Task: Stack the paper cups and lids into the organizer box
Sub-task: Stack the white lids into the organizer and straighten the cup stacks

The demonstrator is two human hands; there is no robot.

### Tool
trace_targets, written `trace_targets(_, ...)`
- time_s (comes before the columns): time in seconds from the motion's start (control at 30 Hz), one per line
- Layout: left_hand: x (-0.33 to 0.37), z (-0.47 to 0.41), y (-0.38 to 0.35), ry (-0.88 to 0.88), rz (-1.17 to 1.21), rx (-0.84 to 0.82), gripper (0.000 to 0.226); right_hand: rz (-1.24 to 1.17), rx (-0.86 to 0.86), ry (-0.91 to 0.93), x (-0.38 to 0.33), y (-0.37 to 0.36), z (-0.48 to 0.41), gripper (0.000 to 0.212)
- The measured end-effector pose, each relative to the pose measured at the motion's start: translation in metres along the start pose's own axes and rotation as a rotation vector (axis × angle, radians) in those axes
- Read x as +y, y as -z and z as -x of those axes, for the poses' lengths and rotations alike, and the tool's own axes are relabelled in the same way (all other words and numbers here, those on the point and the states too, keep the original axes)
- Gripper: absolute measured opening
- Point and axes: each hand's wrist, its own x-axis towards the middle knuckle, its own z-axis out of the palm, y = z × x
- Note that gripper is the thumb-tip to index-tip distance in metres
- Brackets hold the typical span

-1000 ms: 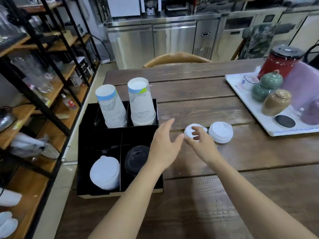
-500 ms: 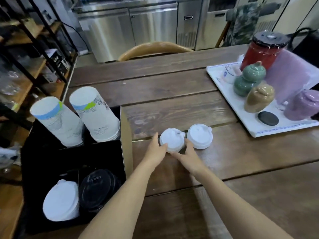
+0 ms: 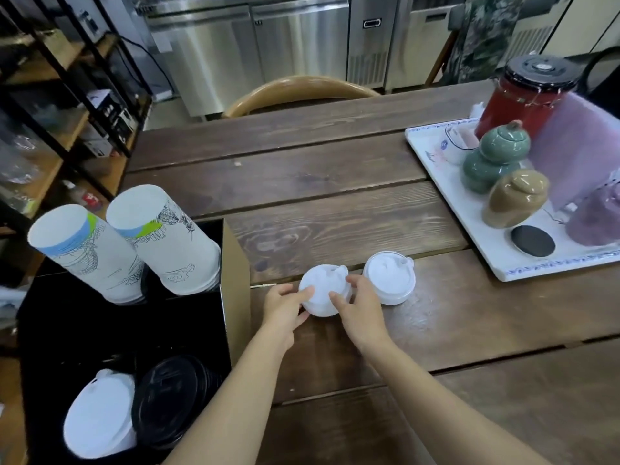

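A stack of white lids (image 3: 323, 290) sits on the wooden table (image 3: 335, 203). My left hand (image 3: 285, 307) grips its left side and my right hand (image 3: 360, 307) grips its right side. A second stack of white lids (image 3: 389, 280) stands just to the right, untouched. The black organizer box (image 3: 235, 280) is at the left. Two upside-down stacks of paper cups (image 3: 84, 253) (image 3: 167, 243) fill its far compartments. White lids (image 3: 97, 421) and black lids (image 3: 171, 397) lie in its near compartments.
A white tray (image 3: 446, 196) at the right carries a red canister (image 3: 523, 95), green (image 3: 493, 162) and tan (image 3: 515, 199) jars and purple items. A wooden chair back (image 3: 298, 92) stands beyond the table. Black-framed shelving (image 3: 60, 95) lines the left side.
My view has shifted closer and to the right. Both hands have closed in on the left stack of white lids, from reaching a second ago to gripping both of its sides now.
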Motion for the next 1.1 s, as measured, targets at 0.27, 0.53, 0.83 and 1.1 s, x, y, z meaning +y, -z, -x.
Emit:
trace_targets(0.27, 0.021, 0.013, -0.02, 0.037, 0.067, -0.275, 0.037, -0.081, 0.161, 0.133, -0.013, 0.037, -0.016, 0.03)
trace_targets(0.53, 0.035, 0.015, -0.076, -0.05, 0.007, -0.274, 0.02, -0.1, 0.304, 0.086, 0.0, 0.088, -0.026, 0.021)
trace_targets(0.83, 0.021, -0.01, -0.105, -0.125, -0.286, -0.238, 0.016, -0.051, 0.244, -0.12, 0.027, 0.097, -0.038, 0.024)
trace_targets(1.1, 0.02, -0.005, -0.112, -0.21, -0.429, -0.373, 0.017, -0.095, 0.099, -0.098, 0.034, 0.101, -0.044, 0.016)
